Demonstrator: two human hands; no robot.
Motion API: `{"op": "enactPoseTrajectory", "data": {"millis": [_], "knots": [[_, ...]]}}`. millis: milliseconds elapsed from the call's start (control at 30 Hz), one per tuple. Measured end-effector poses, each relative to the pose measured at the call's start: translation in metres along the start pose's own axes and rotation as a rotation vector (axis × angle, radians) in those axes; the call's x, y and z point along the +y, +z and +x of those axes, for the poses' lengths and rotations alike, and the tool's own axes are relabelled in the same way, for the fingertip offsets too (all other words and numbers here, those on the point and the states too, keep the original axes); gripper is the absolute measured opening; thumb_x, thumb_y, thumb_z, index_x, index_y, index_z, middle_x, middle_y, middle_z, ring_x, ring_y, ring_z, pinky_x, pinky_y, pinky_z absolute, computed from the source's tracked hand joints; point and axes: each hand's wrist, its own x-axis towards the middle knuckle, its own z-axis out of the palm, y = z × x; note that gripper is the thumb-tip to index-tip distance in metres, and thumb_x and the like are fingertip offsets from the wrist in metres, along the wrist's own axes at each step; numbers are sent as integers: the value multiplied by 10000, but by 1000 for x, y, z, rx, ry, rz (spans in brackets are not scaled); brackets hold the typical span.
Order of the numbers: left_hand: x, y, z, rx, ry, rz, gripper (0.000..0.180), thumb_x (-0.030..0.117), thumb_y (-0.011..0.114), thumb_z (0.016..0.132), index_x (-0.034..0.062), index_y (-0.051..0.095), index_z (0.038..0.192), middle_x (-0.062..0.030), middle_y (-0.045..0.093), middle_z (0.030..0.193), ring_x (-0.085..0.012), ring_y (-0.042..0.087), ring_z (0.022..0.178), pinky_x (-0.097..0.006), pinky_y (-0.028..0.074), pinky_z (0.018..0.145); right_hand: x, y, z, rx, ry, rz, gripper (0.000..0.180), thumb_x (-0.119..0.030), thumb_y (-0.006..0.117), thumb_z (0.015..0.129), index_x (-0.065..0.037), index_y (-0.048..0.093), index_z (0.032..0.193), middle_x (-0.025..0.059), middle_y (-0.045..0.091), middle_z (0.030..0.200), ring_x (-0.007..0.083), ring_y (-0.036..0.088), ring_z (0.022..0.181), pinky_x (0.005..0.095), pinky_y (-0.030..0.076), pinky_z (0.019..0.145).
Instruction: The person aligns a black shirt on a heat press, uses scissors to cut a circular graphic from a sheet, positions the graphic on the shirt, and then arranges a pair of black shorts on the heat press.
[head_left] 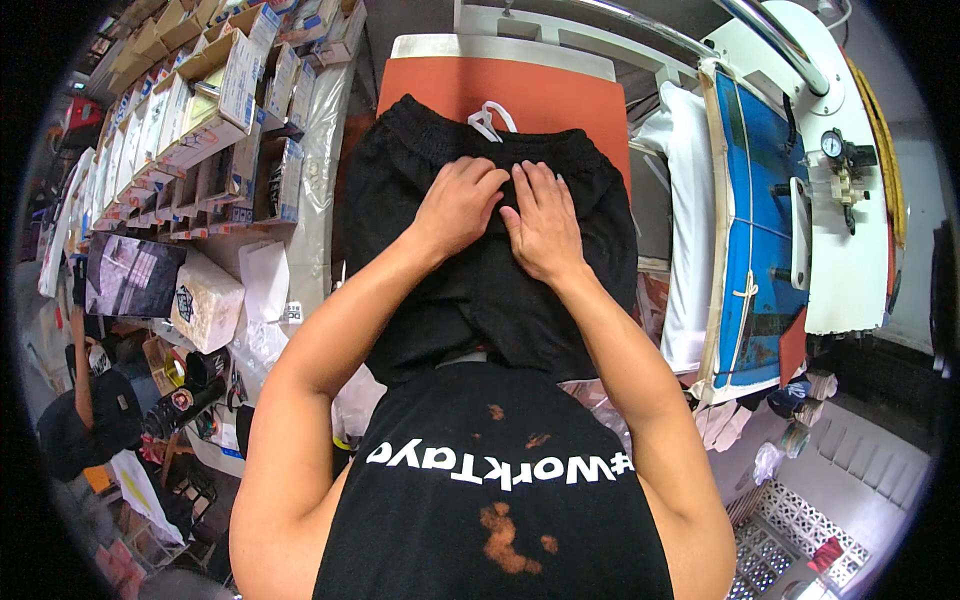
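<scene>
Black shorts (480,290) lie spread over an orange-red pad (520,85), their gathered waistband toward the far side. A white drawstring (492,118) loops out at the middle of the waistband. Just below that band, my left hand (458,210) has its fingers bent and pressed together on the shorts' cloth. Beside it, my right hand (545,218) rests flat on the same cloth, fingers stretched forward. The two hands nearly meet at the center front. The near edge of the shorts reaches my black top.
Stacked open cartons (205,105) fill the left side beside a plastic-covered surface (318,160). To the right stand a blue panel (755,230) tied with cord, white cloth (690,230) and a pressure gauge (832,146). Metal tubing (770,40) crosses the upper right. Someone wearing a dark cap (95,410) is at far left.
</scene>
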Motion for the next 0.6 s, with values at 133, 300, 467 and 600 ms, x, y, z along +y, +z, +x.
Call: {"op": "enactPoseTrajectory", "data": {"millis": [133, 300, 467, 600], "knots": [[-13, -21, -28, -80, -9, -79, 615, 309, 745, 838, 41, 562, 1361, -171, 545, 1343, -366, 516, 1259, -473, 403, 1087, 19, -7, -3, -67, 35, 152, 928, -556, 655, 875, 41, 337, 1511, 228, 349, 1570, 369, 306, 1477, 485, 236, 1220], [-8, -30, -14, -204, -127, -123, 882, 442, 867, 658, 70, 551, 1393, -166, 514, 1367, -360, 471, 1294, -481, 384, 1082, 33, -13, -18, -112, 41, 6, 1100, -660, 717, 750, 4, 324, 1534, 195, 331, 1597, 327, 271, 1506, 469, 215, 1234], [9, -31, -3, -231, -157, -15, 878, 379, 884, 629, 69, 551, 1379, -172, 521, 1322, -366, 477, 1254, -483, 369, 1059, 15, -8, -34, 33, 260, 7, 859, -601, 762, 740, 2, 604, 1331, 193, 420, 1529, 405, 338, 1440, 626, 193, 1172], [9, -27, -2, -219, -91, -23, 853, 358, 883, 634, 41, 551, 1353, -171, 519, 1314, -359, 490, 1235, -475, 370, 1058, 9, -5, -39, 42, 333, 91, 775, -500, 808, 737, -38, 623, 1332, 186, 415, 1522, 377, 292, 1466, 627, 145, 1179]]}}
